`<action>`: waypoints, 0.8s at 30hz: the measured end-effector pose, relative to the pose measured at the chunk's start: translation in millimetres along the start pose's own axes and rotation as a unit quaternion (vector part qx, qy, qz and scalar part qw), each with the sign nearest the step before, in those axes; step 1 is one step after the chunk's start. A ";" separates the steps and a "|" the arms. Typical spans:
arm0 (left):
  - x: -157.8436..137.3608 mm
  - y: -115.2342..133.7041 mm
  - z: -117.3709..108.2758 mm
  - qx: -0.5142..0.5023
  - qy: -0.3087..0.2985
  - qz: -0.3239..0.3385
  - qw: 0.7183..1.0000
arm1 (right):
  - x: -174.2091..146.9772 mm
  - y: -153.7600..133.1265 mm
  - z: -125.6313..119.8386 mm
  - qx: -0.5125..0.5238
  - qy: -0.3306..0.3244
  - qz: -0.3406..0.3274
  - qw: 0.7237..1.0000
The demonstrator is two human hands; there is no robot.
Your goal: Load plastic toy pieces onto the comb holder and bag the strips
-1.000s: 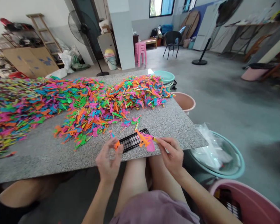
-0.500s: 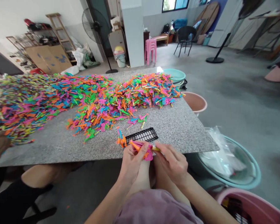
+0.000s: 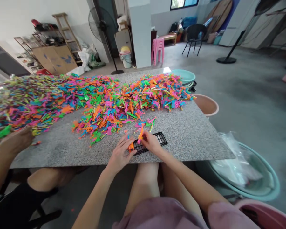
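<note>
A shallow black mesh basket (image 3: 161, 138) lies on the grey speckled table near its front edge. At the basket's left end, my left hand (image 3: 120, 155) curls its thumb and fingers around small orange plastic toys (image 3: 131, 147). Over the basket's middle, my right hand (image 3: 153, 143) pinches a small orange and pink plastic toy (image 3: 141, 133), held upright; its lower part is hidden by the fingers. Just beyond the basket lie a few loose toys (image 3: 150, 121), pink, green and blue. Behind them spreads a large heap of similar bright toys (image 3: 131, 98).
At the left, a co-worker's hands (image 3: 14, 140) hold a green piece beside another large heap (image 3: 38, 95). Tubs stand right of the table (image 3: 193, 133): a teal one (image 3: 271, 181) with clear plastic bags, a pink one (image 3: 267, 206) and a peach one (image 3: 207, 104).
Both hands have moved from over my lap, where they held toys and a yellow tube together, forward to the basket. They are now apart, the left at its left end.
</note>
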State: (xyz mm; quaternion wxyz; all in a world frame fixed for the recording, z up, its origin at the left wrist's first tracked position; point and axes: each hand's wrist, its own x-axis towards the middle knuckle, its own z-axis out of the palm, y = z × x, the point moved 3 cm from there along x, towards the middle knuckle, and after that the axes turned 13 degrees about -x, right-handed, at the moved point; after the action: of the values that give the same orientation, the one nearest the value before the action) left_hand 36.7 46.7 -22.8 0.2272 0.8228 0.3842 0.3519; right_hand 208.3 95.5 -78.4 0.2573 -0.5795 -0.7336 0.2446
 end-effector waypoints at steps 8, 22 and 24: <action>-4.9 -3.0 -2.4 -0.049 -0.042 -0.033 0.997 | 34.2 -21.0 26.2 -0.109 -0.090 -0.047 0.989; -3.2 -3.9 -6.4 0.000 -0.042 0.033 0.999 | 42.0 -39.5 25.7 -0.184 -0.137 -0.124 0.965; -2.0 -0.5 -9.8 0.006 -0.045 0.023 0.999 | 36.5 -37.0 27.0 -0.170 -0.132 -0.116 0.970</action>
State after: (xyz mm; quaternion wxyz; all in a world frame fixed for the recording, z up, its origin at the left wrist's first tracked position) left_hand 28.3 46.4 -17.5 0.2312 0.8477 0.3564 0.3177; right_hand 156.6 121.8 -70.9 0.0824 -0.4885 -0.8540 0.1593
